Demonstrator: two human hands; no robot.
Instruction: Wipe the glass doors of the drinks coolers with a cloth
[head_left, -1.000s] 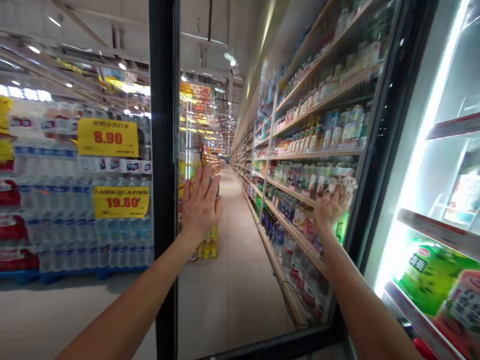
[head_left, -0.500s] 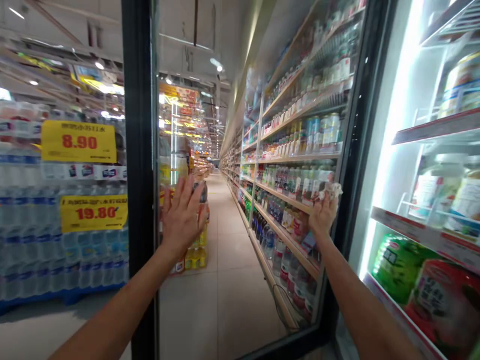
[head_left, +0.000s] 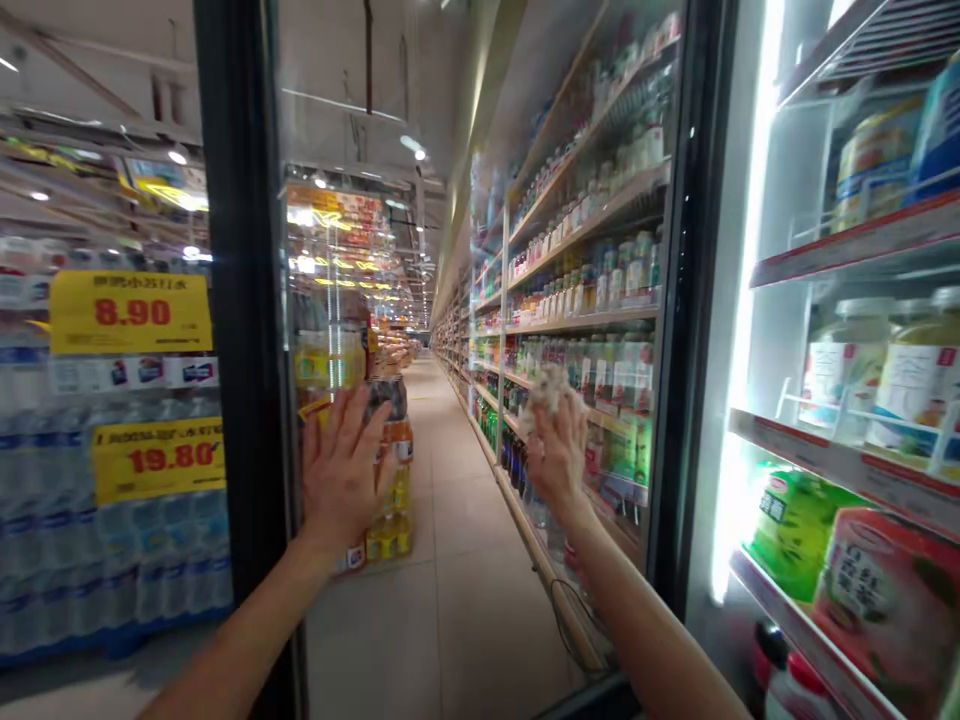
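In front of me stands the glass door (head_left: 450, 500) of a fridge, swung out in its black frame (head_left: 244, 300). My left hand (head_left: 341, 465) lies against the glass near the left side of the frame, fingers spread and holding nothing. Against the middle of the pane, my right hand (head_left: 555, 455) presses a crumpled pale cloth (head_left: 551, 390), its fingers over the cloth and slightly blurred. The glass mirrors or lets through rows of bottles and a long aisle; which of the two I cannot tell.
To the right are lit fridge shelves (head_left: 847, 240) with bottles (head_left: 844, 360), a green pack (head_left: 802, 530) and a red pack (head_left: 885, 600). Left of the door, stacked water bottles (head_left: 112, 540) carry yellow price signs (head_left: 131, 312).
My right hand has moved left across the glass with the cloth, from beside the right frame to the pane's middle. My left hand stays spread on the glass; the view has shifted slightly.
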